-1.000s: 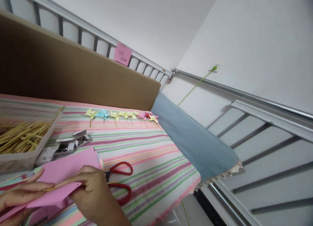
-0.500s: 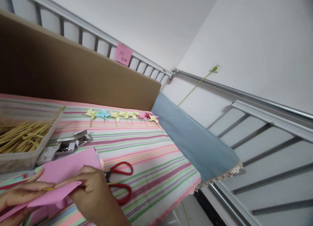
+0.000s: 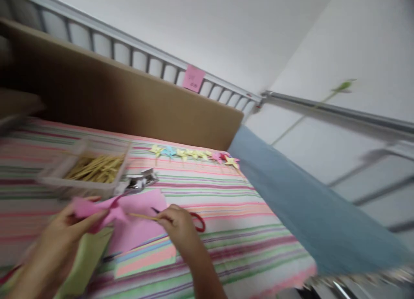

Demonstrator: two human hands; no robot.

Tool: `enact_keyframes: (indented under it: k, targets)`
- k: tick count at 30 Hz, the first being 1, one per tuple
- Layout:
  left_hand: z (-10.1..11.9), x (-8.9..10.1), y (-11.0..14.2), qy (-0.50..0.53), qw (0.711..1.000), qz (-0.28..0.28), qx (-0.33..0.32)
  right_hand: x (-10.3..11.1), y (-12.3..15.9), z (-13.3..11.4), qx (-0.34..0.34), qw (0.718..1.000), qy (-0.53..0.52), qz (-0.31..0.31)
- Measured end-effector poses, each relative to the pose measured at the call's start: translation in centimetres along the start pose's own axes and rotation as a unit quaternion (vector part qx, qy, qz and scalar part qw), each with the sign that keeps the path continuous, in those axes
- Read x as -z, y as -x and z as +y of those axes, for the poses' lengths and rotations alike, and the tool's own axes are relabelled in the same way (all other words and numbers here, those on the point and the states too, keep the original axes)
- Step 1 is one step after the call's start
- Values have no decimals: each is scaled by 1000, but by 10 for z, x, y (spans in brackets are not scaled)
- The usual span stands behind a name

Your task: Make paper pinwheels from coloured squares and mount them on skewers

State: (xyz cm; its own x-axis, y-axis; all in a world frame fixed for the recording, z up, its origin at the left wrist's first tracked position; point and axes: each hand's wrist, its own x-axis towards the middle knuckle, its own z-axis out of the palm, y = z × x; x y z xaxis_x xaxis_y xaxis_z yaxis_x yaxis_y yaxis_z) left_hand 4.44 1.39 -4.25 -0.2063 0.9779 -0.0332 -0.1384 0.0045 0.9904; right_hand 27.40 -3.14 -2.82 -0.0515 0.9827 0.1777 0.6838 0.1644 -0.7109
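The picture is smeared by motion. My left hand (image 3: 69, 223) pinches a folded pink paper pinwheel (image 3: 93, 208) above the striped cloth (image 3: 233, 230). My right hand (image 3: 176, 223) is closed on a thin yellow stick (image 3: 142, 215) that points left at the pinwheel. A flat pink paper sheet (image 3: 142, 225) lies under both hands, with a green sheet (image 3: 82, 264) beside it. Red scissors (image 3: 198, 221) lie partly hidden behind my right hand.
A clear tub of yellow sticks (image 3: 93, 169) stands at the left, a small open box of pins (image 3: 139, 182) next to it. A row of finished paper pinwheels (image 3: 194, 154) lies along the brown cardboard panel (image 3: 129, 100). A blue cloth (image 3: 307, 212) covers the right side.
The view has swung, so everything sits further right and lower. The pink paper in my left hand now shows as a folded pinwheel, and my right hand holds the stick out to its right.
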Motion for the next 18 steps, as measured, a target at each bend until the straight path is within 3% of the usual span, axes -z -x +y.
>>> enact_keyframes:
  k: [4, 11, 14, 18]
  targets:
    - [5, -1, 3, 105, 991, -11, 81, -3, 0, 0, -19, 998, 27, -47]
    - [19, -5, 6, 136, 986, -18, 98, -11, 1, 1, -23, 998, 29, -57]
    - [24, -2, 4, 122, 990, -39, 62, -11, 2, 5, -31, 998, 11, -49]
    - [24, 12, -3, 35, 998, -16, -58, -10, 2, 11, -37, 998, -8, -47]
